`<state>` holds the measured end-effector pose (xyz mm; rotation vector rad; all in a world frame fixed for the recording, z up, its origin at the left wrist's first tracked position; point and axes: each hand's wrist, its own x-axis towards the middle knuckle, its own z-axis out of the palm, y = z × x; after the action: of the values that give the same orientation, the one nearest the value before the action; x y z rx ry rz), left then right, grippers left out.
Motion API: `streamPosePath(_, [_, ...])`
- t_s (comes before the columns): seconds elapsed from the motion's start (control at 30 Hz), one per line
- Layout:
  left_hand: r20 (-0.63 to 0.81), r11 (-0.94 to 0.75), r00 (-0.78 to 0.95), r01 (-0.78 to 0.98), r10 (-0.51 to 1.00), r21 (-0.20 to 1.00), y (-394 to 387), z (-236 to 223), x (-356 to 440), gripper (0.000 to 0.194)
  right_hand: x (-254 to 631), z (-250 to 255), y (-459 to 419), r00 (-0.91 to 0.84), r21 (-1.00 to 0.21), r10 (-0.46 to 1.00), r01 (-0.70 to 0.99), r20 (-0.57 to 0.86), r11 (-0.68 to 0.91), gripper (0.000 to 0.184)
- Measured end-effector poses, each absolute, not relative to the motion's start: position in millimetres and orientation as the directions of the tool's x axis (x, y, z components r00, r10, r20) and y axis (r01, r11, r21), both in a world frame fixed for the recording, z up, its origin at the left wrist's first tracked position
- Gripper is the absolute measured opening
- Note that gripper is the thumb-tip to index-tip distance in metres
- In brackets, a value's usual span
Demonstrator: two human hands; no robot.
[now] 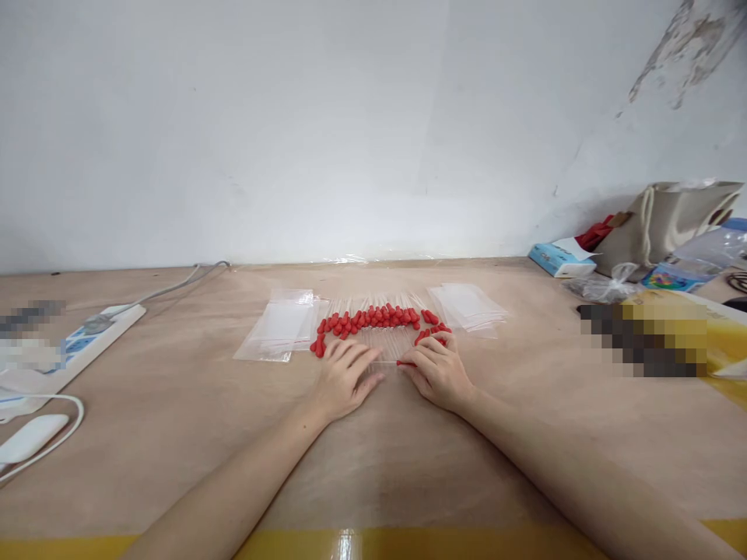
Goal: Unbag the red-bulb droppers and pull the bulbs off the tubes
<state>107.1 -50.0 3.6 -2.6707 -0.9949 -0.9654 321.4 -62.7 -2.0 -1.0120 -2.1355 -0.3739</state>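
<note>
Between my hands lies a single dropper point(386, 362), a thin clear tube with a red bulb, held level just above or on the table. My right hand point(440, 372) pinches its red bulb end between thumb and fingers. At the clear end, my left hand point(344, 379) has its fingers curled round the tube, thumb below. Just beyond both hands is a pile of red-bulbed droppers point(379, 316), their clear tubes spread to the front and back. A few more red bulbs point(318, 346) sit by my left fingers, and others peek out behind my right hand.
Clear zip bags lie in a left stack point(280, 327) and a right stack point(467, 306). At far left are a power strip point(108, 334), cables and a white adapter point(33, 437). A blue tissue box point(561, 260), a beige bag point(636, 225) and plastic packets stand at right, by the wall.
</note>
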Motion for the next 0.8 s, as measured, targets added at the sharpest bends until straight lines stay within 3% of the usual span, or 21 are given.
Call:
streamPosePath(0.13, [0.588,-0.795,0.629,0.605,0.509,0.042,-49.4,1.9,110.2,0.018,321.2,-1.7,-62.8,-0.451,-0.035,0.535,0.740,0.714,0.672,0.013])
streamPosePath(0.53, [0.535,-0.763,0.611,0.637,0.584,0.105,-54.0,2.9,108.2,0.017,323.1,0.2,-66.7,-0.474,0.028,0.533,0.764,0.701,0.644,0.020])
streamPosePath(0.8, [0.582,-0.781,0.576,0.598,0.574,0.178,-54.4,3.1,108.3,0.014,322.9,-6.0,-64.8,-0.495,0.072,0.483,0.748,0.723,0.659,0.018])
